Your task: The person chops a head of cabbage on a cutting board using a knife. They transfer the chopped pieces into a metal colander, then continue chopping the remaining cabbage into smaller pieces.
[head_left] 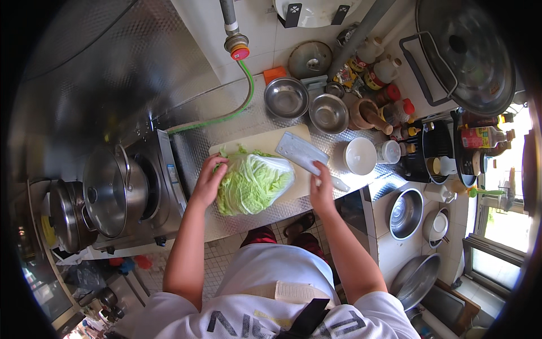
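Note:
A pale green napa cabbage (pixel 248 189) lies on a cream cutting board (pixel 302 190), its white stem end toward the right and its leafy end toward the left. My left hand (pixel 210 179) grips the cabbage at its leafy left end, fingers curled on the leaves. In my right hand (pixel 322 191) is a cleaver (pixel 302 151), held where the blade meets the handle. Its wide metal blade lies over the right part of the board, just beyond the cabbage's stem end, and the handle sticks out to the right of my fingers.
Right of the board stands a white bowl (pixel 360 156). Two metal bowls, one of them (pixel 286 98) farther left, sit behind the board near a wooden mortar (pixel 363 113) and several bottles. At left, a lidded pot (pixel 107 192) occupies the stove. A green hose (pixel 248 93) crosses the counter's back.

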Tool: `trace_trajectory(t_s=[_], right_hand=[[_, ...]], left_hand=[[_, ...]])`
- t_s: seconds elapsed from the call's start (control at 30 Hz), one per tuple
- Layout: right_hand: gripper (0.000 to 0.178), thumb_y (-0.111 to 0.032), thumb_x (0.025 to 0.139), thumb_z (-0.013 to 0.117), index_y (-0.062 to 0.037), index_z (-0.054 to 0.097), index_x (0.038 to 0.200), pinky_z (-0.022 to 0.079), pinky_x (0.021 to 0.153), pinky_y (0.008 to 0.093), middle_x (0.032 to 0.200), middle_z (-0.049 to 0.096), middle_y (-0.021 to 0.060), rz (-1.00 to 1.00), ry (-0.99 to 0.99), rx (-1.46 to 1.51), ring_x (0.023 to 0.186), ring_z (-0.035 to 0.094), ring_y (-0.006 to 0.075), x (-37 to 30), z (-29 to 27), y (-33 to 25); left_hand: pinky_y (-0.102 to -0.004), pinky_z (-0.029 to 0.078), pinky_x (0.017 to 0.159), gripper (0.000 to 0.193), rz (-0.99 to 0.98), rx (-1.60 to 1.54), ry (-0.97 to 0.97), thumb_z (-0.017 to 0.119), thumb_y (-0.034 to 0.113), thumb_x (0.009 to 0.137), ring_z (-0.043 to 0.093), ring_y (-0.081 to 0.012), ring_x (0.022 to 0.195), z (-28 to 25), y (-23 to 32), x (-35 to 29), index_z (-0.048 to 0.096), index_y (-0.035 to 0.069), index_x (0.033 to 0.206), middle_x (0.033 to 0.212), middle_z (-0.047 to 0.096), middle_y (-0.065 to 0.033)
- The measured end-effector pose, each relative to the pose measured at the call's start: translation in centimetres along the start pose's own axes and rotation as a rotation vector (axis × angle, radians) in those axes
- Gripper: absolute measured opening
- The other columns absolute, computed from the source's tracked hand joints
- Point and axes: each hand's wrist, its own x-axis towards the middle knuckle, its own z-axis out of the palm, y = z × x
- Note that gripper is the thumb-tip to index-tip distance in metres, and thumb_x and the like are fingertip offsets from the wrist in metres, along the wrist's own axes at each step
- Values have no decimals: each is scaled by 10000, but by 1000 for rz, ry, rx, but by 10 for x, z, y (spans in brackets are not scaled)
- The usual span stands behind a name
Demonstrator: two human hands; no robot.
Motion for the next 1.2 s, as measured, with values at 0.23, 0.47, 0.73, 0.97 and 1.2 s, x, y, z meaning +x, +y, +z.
trace_trajectory(t_s=[0.23, 0.47, 0.73, 0.97, 1.2], right_hand=[[392, -125, 814, 645, -47, 610, 1197, 433, 955, 544, 1142, 631, 141, 71, -198, -808, 1111, 598, 351, -7, -54, 29], [278, -145, 804, 648, -49, 581, 1056, 532, 820, 524, 1022, 660, 178, 153, -257, -760, 948, 672, 384, -1, -51, 41], [382, -345, 1047, 534, 20, 528, 935, 488, 694, 559, 736, 618, 312, 442, -282, -134, 801, 629, 528, -36, -98, -54], [449, -371, 1081, 498, 42, 539, 912, 471, 654, 583, 725, 614, 326, 480, -376, -40, 744, 602, 548, -71, -82, -84], [443, -345, 1071, 531, 49, 532, 867, 468, 614, 584, 678, 604, 310, 482, -386, -33, 667, 594, 534, -76, -69, -87]], left_hand=[[-549, 348, 1157, 836, 138, 886, -96, 774, 596, 794, 416, -407, 1420, 47, 145, 1, 535, 119, 1438, 1532, 410, -227], [-546, 401, 1117, 1003, -38, 967, -243, 868, 520, 679, 443, -428, 1374, 69, 133, 8, 461, 140, 1514, 1490, 433, -230], [-511, 447, 1062, 1002, 62, 1009, -101, 887, 438, 673, 483, -430, 1286, 78, 124, -3, 448, 1, 1461, 1394, 474, -236], [-522, 451, 1029, 977, 163, 1069, -53, 880, 405, 678, 503, -434, 1231, 92, 120, -16, 443, -11, 1447, 1358, 481, -250], [-538, 426, 1063, 958, 151, 1066, -39, 874, 358, 683, 487, -453, 1249, 99, 123, -21, 429, -20, 1443, 1363, 474, -259]])
